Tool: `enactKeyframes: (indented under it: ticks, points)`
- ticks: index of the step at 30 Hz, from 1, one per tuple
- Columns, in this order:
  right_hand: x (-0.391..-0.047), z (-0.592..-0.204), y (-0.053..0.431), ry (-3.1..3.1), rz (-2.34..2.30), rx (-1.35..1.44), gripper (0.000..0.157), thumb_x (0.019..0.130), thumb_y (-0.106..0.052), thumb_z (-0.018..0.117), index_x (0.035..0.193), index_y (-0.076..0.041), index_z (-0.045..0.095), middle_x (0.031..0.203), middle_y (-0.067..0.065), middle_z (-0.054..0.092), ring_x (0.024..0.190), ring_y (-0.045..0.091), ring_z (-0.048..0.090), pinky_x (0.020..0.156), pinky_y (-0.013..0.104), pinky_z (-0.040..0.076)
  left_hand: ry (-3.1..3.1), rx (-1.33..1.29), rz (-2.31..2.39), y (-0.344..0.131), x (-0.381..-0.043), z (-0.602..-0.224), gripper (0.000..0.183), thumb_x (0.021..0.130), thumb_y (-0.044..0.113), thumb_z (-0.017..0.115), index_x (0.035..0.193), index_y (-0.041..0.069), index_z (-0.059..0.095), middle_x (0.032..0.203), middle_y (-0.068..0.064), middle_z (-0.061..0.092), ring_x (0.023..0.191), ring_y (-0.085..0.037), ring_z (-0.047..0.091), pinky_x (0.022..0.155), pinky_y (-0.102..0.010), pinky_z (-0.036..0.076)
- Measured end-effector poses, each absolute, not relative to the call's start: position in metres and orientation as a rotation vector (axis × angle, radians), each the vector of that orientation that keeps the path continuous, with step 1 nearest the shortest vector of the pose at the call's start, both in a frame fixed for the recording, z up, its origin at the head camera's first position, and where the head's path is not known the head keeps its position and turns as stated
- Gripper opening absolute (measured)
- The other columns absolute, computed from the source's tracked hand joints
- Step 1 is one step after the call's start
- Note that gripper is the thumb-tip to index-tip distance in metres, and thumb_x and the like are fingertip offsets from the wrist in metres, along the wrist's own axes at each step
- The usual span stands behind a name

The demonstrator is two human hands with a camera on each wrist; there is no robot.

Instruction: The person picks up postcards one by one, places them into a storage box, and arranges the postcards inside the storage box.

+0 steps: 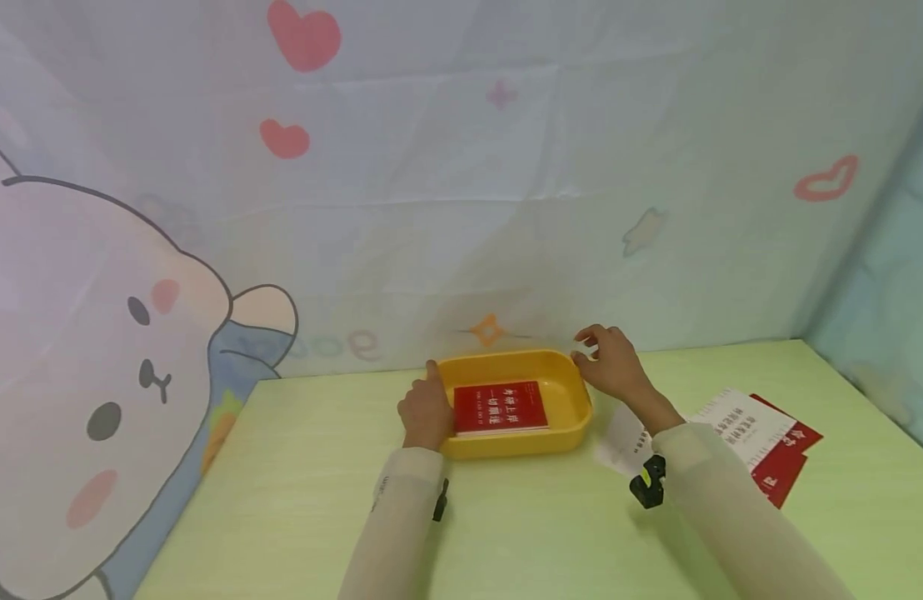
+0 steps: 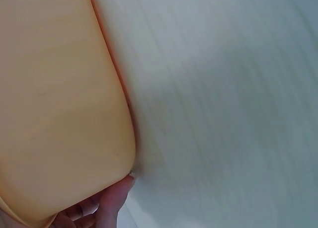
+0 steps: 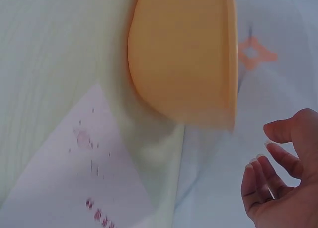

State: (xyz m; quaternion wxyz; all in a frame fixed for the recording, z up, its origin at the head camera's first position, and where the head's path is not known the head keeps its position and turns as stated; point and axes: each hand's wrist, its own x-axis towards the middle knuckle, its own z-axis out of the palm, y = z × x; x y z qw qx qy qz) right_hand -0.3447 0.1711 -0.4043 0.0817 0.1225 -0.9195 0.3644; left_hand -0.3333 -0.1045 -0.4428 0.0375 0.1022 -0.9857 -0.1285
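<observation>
A yellow plastic tray (image 1: 517,448) stands at the back of the table, with a red card (image 1: 501,407) printed in white Chinese characters lying in its left part. My left hand (image 1: 426,410) grips the tray's left end. In the left wrist view, the fingers (image 2: 113,200) press against the outside of the tray wall (image 2: 69,114). Just off the tray's right end is my right hand (image 1: 615,367), fingers loosely bent and holding nothing. From the right wrist view, a gap shows between this hand (image 3: 283,173) and the tray (image 3: 184,54).
A white card (image 1: 622,437) lies right of the tray, partly under my right forearm. Farther right, white cards (image 1: 742,425) overlap red cards (image 1: 784,475). A printed cloth (image 1: 446,208) hangs behind the table (image 1: 304,500).
</observation>
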Motion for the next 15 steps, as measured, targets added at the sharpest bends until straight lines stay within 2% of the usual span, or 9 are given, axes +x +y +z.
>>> enactKeyframes:
  ticks: [9, 15]
  points:
    - [-0.34, -0.403, 0.206, -2.866, 1.019, 0.37, 0.045, 0.096, -0.018, 0.06, 0.13, 0.009, 0.048, 0.125, 0.038, 0.047, 0.105, 0.048, 0.054, 0.085, 0.056, 0.05, -3.016, 0.323, -0.4, -0.106, -0.337, -0.444, 0.073, 0.09, 0.022, 0.069, 0.152, 0.011, 0.032, 0.108, -0.02, 0.066, 0.086, -0.035, 0.068, 0.08, -0.049, 0.056]
    - [-0.336, -0.406, 0.234, -2.946, 0.891, 0.358, 0.055, 0.093, -0.021, 0.065, 0.133, 0.012, 0.043, 0.123, 0.041, 0.046, 0.107, 0.052, 0.051, 0.087, 0.06, 0.046, -3.025, 0.327, -0.42, -0.104, -0.338, -0.445, 0.073, 0.089, 0.02, 0.07, 0.151, 0.011, 0.032, 0.109, -0.02, 0.065, 0.088, -0.035, 0.067, 0.082, -0.049, 0.056]
